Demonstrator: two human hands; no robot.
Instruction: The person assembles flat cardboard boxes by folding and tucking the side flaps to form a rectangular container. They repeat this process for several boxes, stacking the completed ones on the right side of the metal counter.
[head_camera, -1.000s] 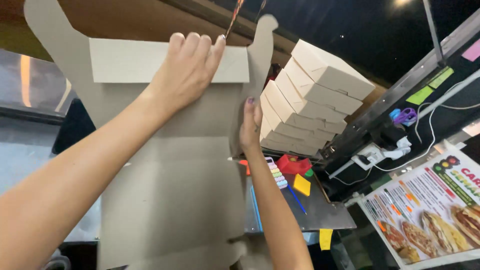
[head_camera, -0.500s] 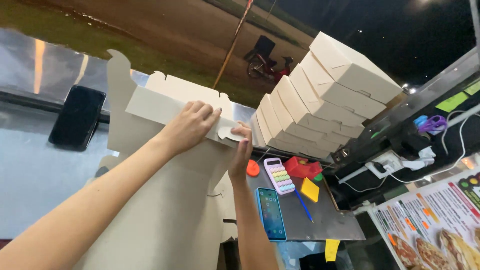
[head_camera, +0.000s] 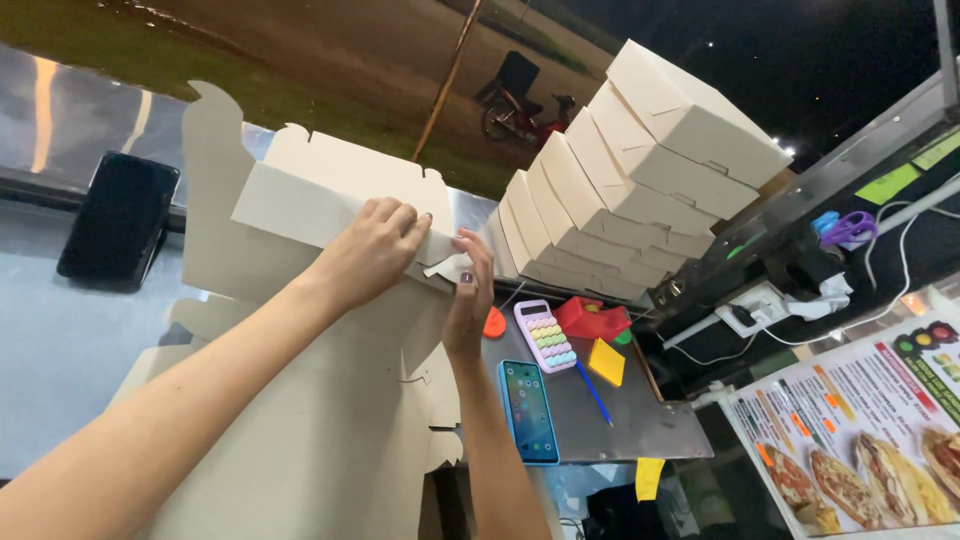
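A large flat cardboard box blank (head_camera: 300, 430) stands before me, its top flap (head_camera: 300, 195) folded over. My left hand (head_camera: 375, 255) lies on that folded flap and presses it down near its right end. Beside it my right hand (head_camera: 470, 290) pinches the small corner tab (head_camera: 447, 267) of the same flap. Both forearms reach up from the lower edge of the view.
A stack of folded white boxes (head_camera: 640, 170) leans at the right. On the metal counter (head_camera: 640, 420) lie a smartphone (head_camera: 528, 408), a small calculator (head_camera: 546, 335), a red object (head_camera: 590, 318), yellow sticky notes (head_camera: 606, 361) and a blue pen. A dark phone (head_camera: 118, 220) rests at the left; a menu poster (head_camera: 860, 430) is lower right.
The box blank has tipped away and lower, and its top flap has folded further over. Both hands followed it down, the right one moving onto the corner tab.
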